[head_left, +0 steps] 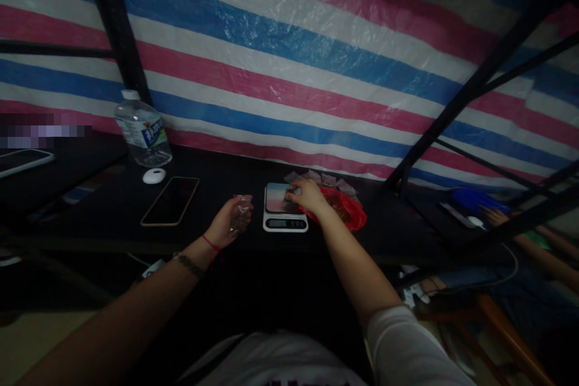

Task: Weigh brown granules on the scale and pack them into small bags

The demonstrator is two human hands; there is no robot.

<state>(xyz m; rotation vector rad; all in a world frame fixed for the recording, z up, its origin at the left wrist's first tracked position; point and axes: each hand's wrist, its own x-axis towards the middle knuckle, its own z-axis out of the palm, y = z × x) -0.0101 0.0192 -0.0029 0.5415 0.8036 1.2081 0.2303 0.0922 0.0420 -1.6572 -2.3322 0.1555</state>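
Observation:
My left hand (228, 221) is closed around a small clear plastic bag (241, 212), held just left of a white digital kitchen scale (284, 223). My right hand (308, 195) reaches over the scale's right side, fingers pinched on a small packet resting on the platform. Behind that hand lies a red plastic bag (347, 210). Several small clear packets (326, 180) lie in a row behind the scale.
A water bottle (142, 129), a white round object (154, 176) and a dark phone (170, 200) sit on the black table (217, 175) at left. A striped tarp (289, 54) hangs behind. Black metal bars cross at right, where another person's hand (495, 216) rests.

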